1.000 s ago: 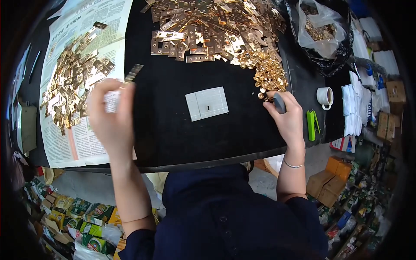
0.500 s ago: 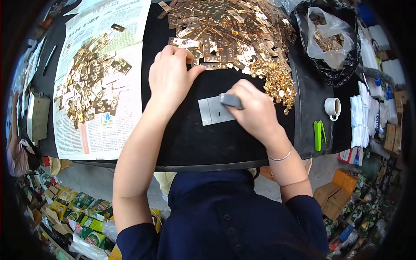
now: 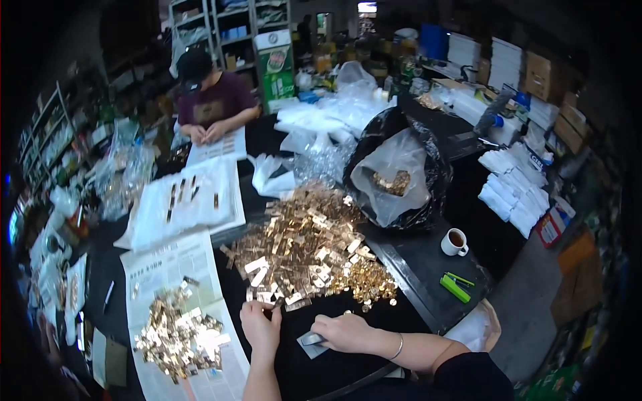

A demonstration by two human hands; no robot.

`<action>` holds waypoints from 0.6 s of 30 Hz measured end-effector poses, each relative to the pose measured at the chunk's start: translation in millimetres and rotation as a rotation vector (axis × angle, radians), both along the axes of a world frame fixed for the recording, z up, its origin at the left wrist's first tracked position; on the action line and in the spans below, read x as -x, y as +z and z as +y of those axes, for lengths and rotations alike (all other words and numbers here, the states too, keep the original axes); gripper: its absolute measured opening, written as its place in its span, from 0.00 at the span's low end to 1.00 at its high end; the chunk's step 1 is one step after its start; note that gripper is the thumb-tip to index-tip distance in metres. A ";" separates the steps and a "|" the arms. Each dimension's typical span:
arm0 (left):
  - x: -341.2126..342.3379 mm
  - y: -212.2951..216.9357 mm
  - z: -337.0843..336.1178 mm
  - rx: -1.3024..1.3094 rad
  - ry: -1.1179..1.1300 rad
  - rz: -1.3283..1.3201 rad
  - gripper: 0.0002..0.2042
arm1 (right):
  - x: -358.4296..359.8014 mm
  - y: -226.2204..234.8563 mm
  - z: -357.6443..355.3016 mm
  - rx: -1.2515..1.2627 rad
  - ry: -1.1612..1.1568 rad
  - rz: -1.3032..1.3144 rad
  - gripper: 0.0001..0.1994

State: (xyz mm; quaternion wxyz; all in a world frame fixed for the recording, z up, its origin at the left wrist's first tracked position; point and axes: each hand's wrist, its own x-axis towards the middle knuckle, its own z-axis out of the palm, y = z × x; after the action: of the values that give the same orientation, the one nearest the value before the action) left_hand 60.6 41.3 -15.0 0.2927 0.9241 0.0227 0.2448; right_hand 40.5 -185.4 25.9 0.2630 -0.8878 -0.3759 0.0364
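Observation:
My left hand (image 3: 261, 327) is at the near edge of a heap of small gold-coloured metal plates (image 3: 294, 247), thumb and forefinger pinched on one small metal plate (image 3: 279, 303). To its right, my right hand (image 3: 342, 332) is closed round a grey block-shaped tool (image 3: 312, 339), partly hidden by the fingers. That tool rests on a flat grey plate (image 3: 310, 350) lying on the black table top. Small round gold-coloured pieces (image 3: 368, 281) lie loose just beyond my right hand.
More metal pieces (image 3: 180, 341) lie on a newspaper (image 3: 167, 260) at left. Beyond the heap stands a black bag (image 3: 438, 167) with a clear liner. On the right are a cup (image 3: 455, 242), a green stapler (image 3: 456, 286) and white bundles (image 3: 511, 187). A person (image 3: 217, 100) works across the table.
The view has tilted upward, bringing the far table, the shelves and another person into sight. My left hand stays at the heap's edge; my right keeps the grey tool on the plate.

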 end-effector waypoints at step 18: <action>0.6 9.2 9.8 0.878 -0.161 0.195 0.04 | -10.9 4.1 -1.8 0.099 0.058 0.028 0.12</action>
State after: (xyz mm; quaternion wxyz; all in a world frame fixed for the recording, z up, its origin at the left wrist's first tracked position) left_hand 60.0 51.1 -5.7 0.6711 0.7302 0.0797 0.1002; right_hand 51.3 -187.2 30.0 0.2229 -0.8879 -0.3955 0.0749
